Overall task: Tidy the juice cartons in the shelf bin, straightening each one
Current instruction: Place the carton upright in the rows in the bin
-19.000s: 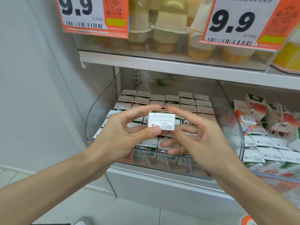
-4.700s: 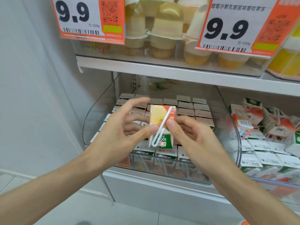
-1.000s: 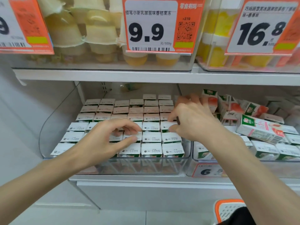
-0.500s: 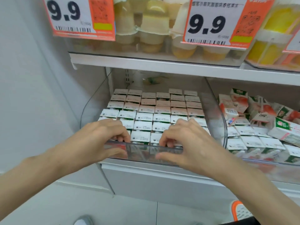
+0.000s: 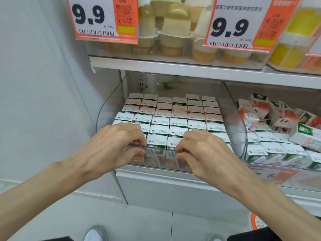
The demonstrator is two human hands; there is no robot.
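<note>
The left hand (image 5: 112,146) and right hand (image 5: 205,150) are pinching the bin (image 5: 156,148) by its front rim, fingers (image 5: 137,139) curled over it, ideally moving it squarely without tipping juice cartons (image 5: 178,122).

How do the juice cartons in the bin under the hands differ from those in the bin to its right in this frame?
The left-bin cartons stand upright in even rows; several right-bin cartons lie tilted, piled on others. The left-bin cartons show mainly pale tops; the right-bin cartons also show red and green sides. The left hand and right hand grip the left bin at its rim; the right bin is untouched. Both bins are clear.
</note>
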